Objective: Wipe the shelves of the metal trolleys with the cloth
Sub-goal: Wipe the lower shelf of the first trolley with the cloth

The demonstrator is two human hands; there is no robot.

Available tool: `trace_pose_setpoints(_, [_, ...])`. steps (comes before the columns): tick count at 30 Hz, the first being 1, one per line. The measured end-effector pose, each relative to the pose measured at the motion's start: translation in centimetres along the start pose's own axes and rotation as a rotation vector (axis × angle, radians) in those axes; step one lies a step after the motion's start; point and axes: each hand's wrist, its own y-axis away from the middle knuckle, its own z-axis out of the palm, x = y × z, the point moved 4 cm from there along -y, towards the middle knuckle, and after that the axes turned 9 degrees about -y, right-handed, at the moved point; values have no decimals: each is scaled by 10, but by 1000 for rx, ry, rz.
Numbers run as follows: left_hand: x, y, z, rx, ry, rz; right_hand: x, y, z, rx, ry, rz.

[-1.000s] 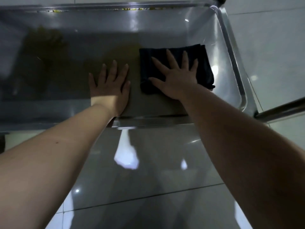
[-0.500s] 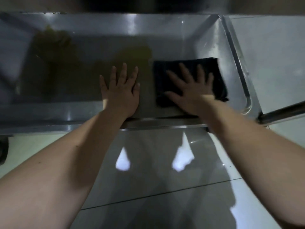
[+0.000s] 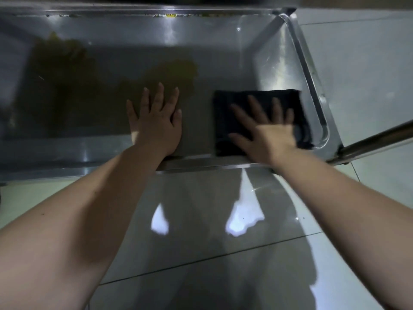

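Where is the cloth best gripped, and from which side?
Probably pinch the left edge of the cloth, coming from the left: it lies flat, with bare shelf there, while the rim crowds its right edge and the right hand covers the middle.

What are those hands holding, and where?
Nothing is gripped: the right hand presses flat on the dark cloth; the left hand rests on the shelf.

cloth [image 3: 232, 113]: middle hidden under right hand [image 3: 266, 133]; 3 o'clock edge smeared
right hand: blurred
shelf [image 3: 223, 63]: cut off at 9 o'clock
trolley bar [image 3: 380, 142]: exits frame at 3 o'clock
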Motion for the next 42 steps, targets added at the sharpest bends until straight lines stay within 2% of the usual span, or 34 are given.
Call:
trace_pose_setpoints(2, [-2, -1, 0, -14, -1, -5, -44, 10, 11, 3, 22, -146])
trace_pose_setpoints(5, [-4, 0, 1, -17, 3, -9, -39, 9, 10, -19, -6, -173])
trace_pose_setpoints(7, [-5, 1, 1, -14, 5, -7, 1, 8, 1, 12, -22, -115])
trace_pose_setpoints(10, [-5, 0, 1, -9, 11, -12, 76, 9, -12, -31, -21, 116])
trace_pose_setpoints(13, [-2, -1, 1, -15, 7, -6, 97, 13, -16, -25, 8, 195])
trace_pose_setpoints(16, [-3, -1, -1, -14, -1, 0, 64, 11, -11, -37, -26, 162])
trace_pose_setpoints(21, [-13, -10, -3, -98, 29, 35, -35, 17, 13, -62, 21, -103])
trace_pose_setpoints(25, [-58, -29, -7, 64, -34, -12, -59, 16, 17, -59, 17, -136])
trace_pose_setpoints(29, [-64, -31, 0, 53, -50, 11, -75, 8, 20, -50, 46, -170])
trace_pose_setpoints(39, [-63, -23, 0, 66, -30, 24, -109, -144, -15, -69, -51, -50])
trace_pose_setpoints(42, [-63, -25, 2, 37, -18, 34, -111, -164, -18, -67, -64, 19])
